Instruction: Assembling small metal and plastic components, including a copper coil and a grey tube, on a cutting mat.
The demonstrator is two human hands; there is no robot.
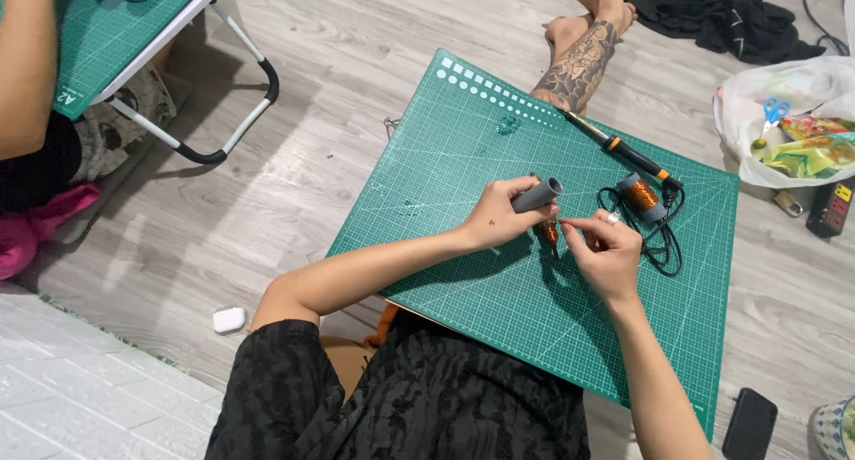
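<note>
My left hand [501, 216] grips a short grey tube [540, 195] over a green cutting mat [463, 148]. Just below the tube sits a small copper-coloured wire coil [549, 232], between both hands. My right hand [604, 251], with a ring on one finger, pinches at thin wire beside that coil. A spool of copper wire [641, 195] lies on the mat to the right of my hands, on a tangle of black cable [663, 246]. A soldering iron [616, 146] with an orange and black handle lies farther back on the mat.
Another person's tattooed leg [581, 61] rests at the mat's far edge. At the top left another person's arm [25, 64] is by a second green mat [107, 32] on a folding table. A white plastic bag [788, 95] with scissors, a black phone [749, 423] and a white earbud case [229, 319] lie on the floor.
</note>
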